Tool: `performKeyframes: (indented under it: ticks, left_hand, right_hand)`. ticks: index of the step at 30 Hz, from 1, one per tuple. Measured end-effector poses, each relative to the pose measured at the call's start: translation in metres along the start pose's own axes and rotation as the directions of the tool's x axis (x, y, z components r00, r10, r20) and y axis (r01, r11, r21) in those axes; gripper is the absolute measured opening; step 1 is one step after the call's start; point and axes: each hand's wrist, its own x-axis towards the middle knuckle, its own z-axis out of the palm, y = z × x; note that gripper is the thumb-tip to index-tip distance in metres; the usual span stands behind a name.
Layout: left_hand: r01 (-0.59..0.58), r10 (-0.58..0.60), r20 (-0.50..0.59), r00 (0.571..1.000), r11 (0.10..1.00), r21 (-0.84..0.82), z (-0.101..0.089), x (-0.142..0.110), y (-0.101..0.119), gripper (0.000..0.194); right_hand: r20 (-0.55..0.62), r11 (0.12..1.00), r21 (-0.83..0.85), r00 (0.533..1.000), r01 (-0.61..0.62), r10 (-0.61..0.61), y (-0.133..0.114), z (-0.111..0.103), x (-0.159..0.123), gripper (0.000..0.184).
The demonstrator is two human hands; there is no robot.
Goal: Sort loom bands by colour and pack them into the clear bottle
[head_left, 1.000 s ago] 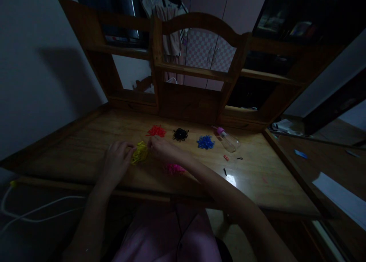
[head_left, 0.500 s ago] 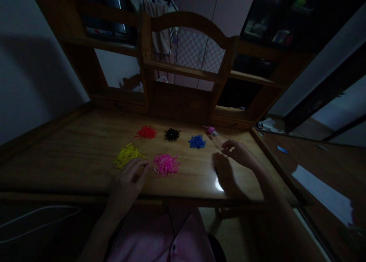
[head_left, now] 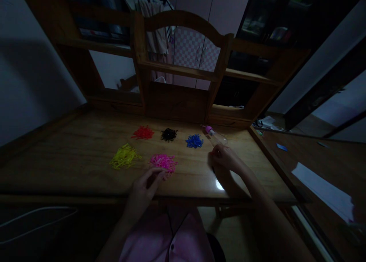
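My left hand (head_left: 144,187) is at the near edge of a pile of pink rubber bands (head_left: 163,161). Its thumb and forefinger meet in a pinch, and what lies between the tips, if anything, is too small to make out. My right hand (head_left: 227,157) is over the right part of the desk with fingers curled together; their contents are hidden. Just beyond it lies a clear plastic bottle (head_left: 219,138) with a pink cap. Farther left are piles of yellow bands (head_left: 124,156), red bands (head_left: 143,132), black bands (head_left: 169,134) and blue bands (head_left: 195,141).
The wooden desk (head_left: 85,151) has a shelf unit (head_left: 177,98) along its back and a wall on the left. To the right, a lower brown surface holds a white paper strip (head_left: 323,189) and a small blue packet (head_left: 281,147).
My left hand has moved right, from between the yellow and pink piles to the pink pile's near edge. My right hand has come left and nearer, its fingers curling closed. The view shifted slightly.
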Motion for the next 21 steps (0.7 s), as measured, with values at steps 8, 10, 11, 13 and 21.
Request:
performKeyframes:
  ticks: [8, 10, 11, 13, 21]
  left_hand:
    - [0.031, -0.032, 0.04, 0.999, 0.999, 0.014, 0.001, 0.007, 0.003, 0.024]
    - [0.025, -0.028, 0.054, 0.998, 0.998, 0.057, 0.002, 0.009, 0.001, 0.023]
    - [0.025, -0.028, 0.054, 0.998, 0.998, 0.064, 0.002, 0.009, 0.001, 0.023]
    - [0.028, -0.031, 0.055, 0.998, 0.998, 0.055, 0.003, 0.009, -0.001, 0.023]
    - [-0.035, 0.035, 0.0, 0.999, 0.998, 0.053, 0.004, 0.007, 0.005, 0.02]
  right_hand:
    - [0.089, 0.781, 0.624, 0.988, 0.041, -0.123, -0.071, -0.006, 0.021, 0.021]
    - [0.143, 0.548, 0.836, 0.972, -0.019, -0.185, -0.103, -0.006, 0.027, 0.024]
    - [0.151, 0.464, 0.885, 0.966, -0.037, -0.211, -0.117, -0.007, 0.029, 0.024]
    - [0.133, 0.338, 0.94, 0.958, -0.04, -0.256, -0.139, -0.007, 0.032, 0.023]
    - [0.104, 0.645, 0.741, 0.917, 0.186, -0.384, -0.177, 0.04, 0.112, 0.019]
